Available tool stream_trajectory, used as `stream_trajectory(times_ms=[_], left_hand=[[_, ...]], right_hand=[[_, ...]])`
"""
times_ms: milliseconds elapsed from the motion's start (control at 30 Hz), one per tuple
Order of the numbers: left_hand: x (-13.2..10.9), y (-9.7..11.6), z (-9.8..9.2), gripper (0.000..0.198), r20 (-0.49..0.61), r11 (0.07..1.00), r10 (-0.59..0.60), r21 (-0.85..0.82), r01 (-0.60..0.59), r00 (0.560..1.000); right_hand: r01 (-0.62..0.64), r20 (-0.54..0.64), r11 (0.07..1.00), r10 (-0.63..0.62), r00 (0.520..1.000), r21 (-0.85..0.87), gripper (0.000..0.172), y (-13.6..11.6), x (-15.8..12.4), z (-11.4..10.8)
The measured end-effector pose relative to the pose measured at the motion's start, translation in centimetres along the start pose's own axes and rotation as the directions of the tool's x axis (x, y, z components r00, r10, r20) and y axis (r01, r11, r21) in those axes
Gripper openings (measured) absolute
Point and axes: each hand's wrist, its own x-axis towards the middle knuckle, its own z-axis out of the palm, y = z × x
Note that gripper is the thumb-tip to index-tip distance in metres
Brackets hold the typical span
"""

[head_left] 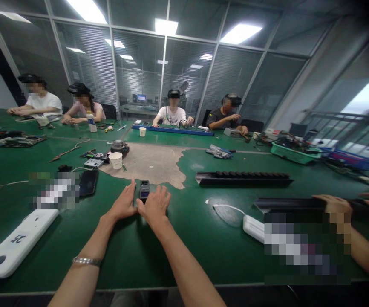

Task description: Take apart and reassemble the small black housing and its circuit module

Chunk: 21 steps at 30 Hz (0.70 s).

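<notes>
My left hand (125,203) rests on the green table with its fingers stretched out, just left of a small dark grey device with a small screen (144,188). My right hand (155,205) lies at the near right side of that device, fingers apart and thumb by its lower edge. Part of the device is hidden behind this hand, so I cannot tell whether they touch. Neither hand appears to grip anything.
A brown mat (152,160) lies ahead, with a paper cup (116,160) at its left. Left are a phone (88,182) and a white power bank (18,243). Right are a black rail (243,179) and another person's hands (336,204). Several people sit opposite.
</notes>
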Motion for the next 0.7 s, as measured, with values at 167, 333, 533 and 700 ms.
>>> stream_trajectory(times_ms=[167, 333, 533, 700], left_hand=[[0.0, -0.6, 0.4, 0.117, 0.005, 1.000, 0.019, 0.009, -0.019, 1.000], [0.0, -0.2, 0.1, 0.123, -0.004, 1.000, 0.000, -0.001, 0.000, 1.000], [0.2, 0.3, -0.4, 0.138, 0.004, 0.999, -0.049, 0.007, 0.049, 0.999], [0.3, 0.8, -0.7, 0.131, 0.020, 0.997, -0.069, 0.019, 0.068, 0.997]], right_hand=[[-0.033, -0.049, 0.997, 0.037, 0.998, 0.077, 0.072, 0.5, -0.8, 1.1], [-0.037, -0.120, 0.984, 0.058, 0.991, 0.174, 0.053, 0.6, -0.6, 2.2], [-0.049, -0.230, 0.961, 0.114, 0.967, 0.272, 0.048, 2.2, 1.0, -0.7], [-0.137, -0.214, 0.971, 0.179, 0.960, 0.197, 0.043, 6.1, 1.0, -2.0]])
